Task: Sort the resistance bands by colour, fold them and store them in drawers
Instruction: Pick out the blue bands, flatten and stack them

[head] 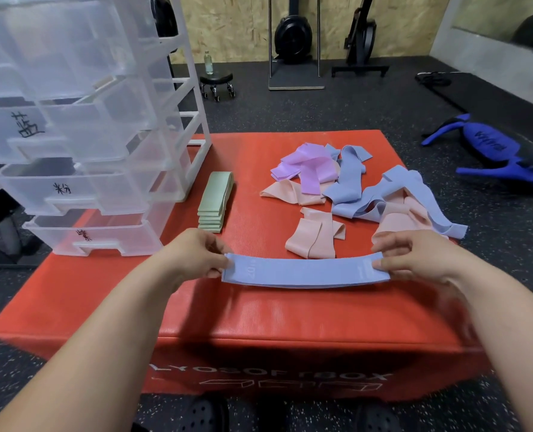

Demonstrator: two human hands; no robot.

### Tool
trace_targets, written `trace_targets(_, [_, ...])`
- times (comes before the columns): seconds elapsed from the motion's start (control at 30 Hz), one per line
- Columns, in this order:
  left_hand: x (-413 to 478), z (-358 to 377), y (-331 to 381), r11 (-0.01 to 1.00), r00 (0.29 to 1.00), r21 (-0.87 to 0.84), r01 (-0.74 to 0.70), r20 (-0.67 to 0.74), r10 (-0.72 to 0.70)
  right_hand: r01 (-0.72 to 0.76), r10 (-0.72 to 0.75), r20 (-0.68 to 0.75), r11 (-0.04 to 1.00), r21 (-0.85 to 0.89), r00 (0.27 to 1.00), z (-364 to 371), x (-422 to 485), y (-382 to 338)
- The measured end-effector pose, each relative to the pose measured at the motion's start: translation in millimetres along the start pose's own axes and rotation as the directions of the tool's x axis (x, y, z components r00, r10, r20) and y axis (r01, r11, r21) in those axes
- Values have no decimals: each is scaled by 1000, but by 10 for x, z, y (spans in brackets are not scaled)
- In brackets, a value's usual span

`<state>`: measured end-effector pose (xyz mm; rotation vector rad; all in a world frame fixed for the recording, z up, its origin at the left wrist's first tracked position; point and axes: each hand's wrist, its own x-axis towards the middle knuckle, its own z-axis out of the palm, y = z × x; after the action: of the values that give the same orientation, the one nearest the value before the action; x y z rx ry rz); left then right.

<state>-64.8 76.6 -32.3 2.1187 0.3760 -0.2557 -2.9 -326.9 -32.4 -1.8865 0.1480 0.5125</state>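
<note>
Band (302,272): blue, flat — long axis left-right, ends bowed slightly up
Left hand (193,254): pinches left end
Right hand (415,254): pinches right end

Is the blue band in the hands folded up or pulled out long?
Pulled out long. The left hand and right hand each pinch one end of the blue band, so it runs flat between them.

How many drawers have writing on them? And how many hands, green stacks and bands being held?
Drawers with writing: 3
Hands: 2
Green stack: 1
Held band: 1
Total: 7
</note>
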Motion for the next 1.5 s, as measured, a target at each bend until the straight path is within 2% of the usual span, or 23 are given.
trace_targets(0.17, [61,158,-134,961,999,274,-28,24,22,29,-42,-34,946,-323,999,100,84,167])
trace_targets(0.27, [58,172,-108,851,992,512,-116,25,120,79,-126,-53,847,-526,991,146,104,157])
trace_targets(0.37, [44,142,-91,769,971,599,-223,65,230,144,-225,-33,720,-678,974,139,74,88])
trace_targets(0.5, [6,50,-135,752,921,532,-390,213,327,268,-223,152,712,-649,963,56,-11,50])
trace_targets(0.57, [-14,35,-170,709,899,554,-438,276,339,295,-207,211,631,-717,955,45,-48,48])
trace_targets(0.67, [-31,48,-187,665,883,582,-468,282,375,319,-259,208,532,-785,943,70,-57,40])
trace_targets(0.97, [-30,67,-204,664,876,574,-480,273,398,340,-262,230,540,-770,937,90,-46,24])
trace_targets(1.03, [16,88,-190,664,868,564,-491,252,429,353,-320,195,570,-742,927,95,-10,7])
trace_targets(1.1, [77,137,-141,681,866,546,-487,200,459,343,-390,103,617,-708,915,122,72,-29])
trace_targets(1.17, [159,230,-58,699,859,528,-482,129,495,339,-473,10,616,-711,881,179,216,-68])
trace_targets(1.27, [297,426,67,716,841,501,-486,47,538,321,-585,-65,531,-784,808,310,472,-127])
trace_targets(1.4, [467,663,197,704,813,498,-507,4,583,214,-658,-121,405,-889,743,460,769,-181])
trace_targets(1.5, [560,761,278,701,795,486,-522,-20,606,127,-674,-179,377,-917,717,504,953,-183])
